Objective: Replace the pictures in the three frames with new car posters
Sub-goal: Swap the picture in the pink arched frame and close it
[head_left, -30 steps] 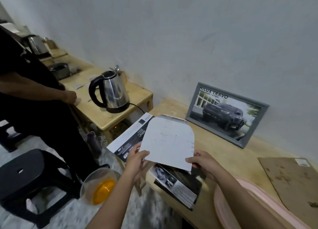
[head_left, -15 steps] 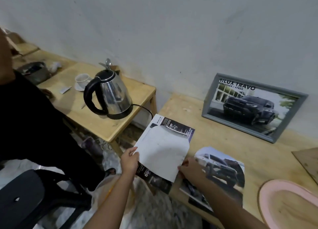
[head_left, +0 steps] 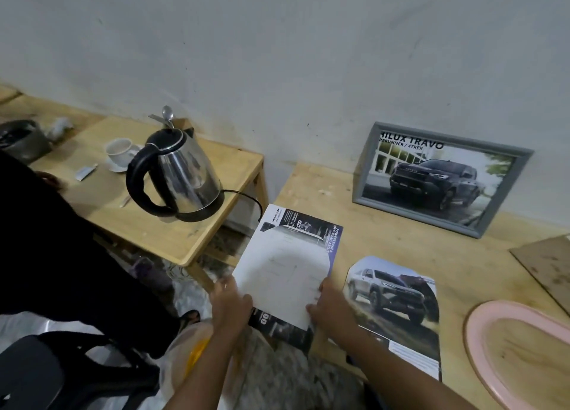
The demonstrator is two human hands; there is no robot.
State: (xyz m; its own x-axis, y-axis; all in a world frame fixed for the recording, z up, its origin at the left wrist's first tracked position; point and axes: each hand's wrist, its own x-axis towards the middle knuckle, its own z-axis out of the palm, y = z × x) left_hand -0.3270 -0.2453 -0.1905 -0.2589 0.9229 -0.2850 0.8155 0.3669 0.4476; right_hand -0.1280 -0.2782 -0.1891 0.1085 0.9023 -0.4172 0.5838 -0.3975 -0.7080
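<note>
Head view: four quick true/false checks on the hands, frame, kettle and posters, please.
1. The left hand and right hand both hold the stack of sheets. True.
2. The grey frame lies flat on the table. False: it leans against the wall.
3. The kettle stands on the frame's table. False: it stands on the separate side table to the left.
4. A loose SUV poster lies on the table, right of the right hand. True.

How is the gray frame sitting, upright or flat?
Upright but tilted: the frame leans against the wall, its bottom edge on the table.
</note>
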